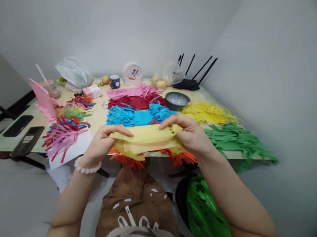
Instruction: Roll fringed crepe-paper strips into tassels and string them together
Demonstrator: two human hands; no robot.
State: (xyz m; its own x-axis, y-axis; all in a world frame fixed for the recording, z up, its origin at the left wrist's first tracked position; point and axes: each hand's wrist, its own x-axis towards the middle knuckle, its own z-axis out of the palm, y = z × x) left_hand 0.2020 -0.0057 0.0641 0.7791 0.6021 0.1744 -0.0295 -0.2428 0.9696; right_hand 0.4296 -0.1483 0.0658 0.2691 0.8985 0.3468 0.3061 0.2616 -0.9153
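Observation:
A folded sheet of yellow tissue paper (148, 135) is held up over the table's front edge, stretched between both hands. My left hand (106, 137) pinches its left end, thumb on top. At the other end my right hand (186, 133) grips it the same way. The paper's lower layers hang loose and slightly apart. Orange fringed paper (129, 161) shows beneath it, partly hidden. Just behind lies blue fringed paper (143, 116), then dark red fringed paper (140, 102) and pink fringed paper (124, 92).
Yellow fringe (209, 112) and green fringe (237, 138) lie at right, the green hanging over the edge. A grey bowl (177, 100), a mug (114, 82) and a black router (186, 84) stand behind. At left are mixed tassels (65, 133), two phones (28, 140) and a pink stand (43, 98).

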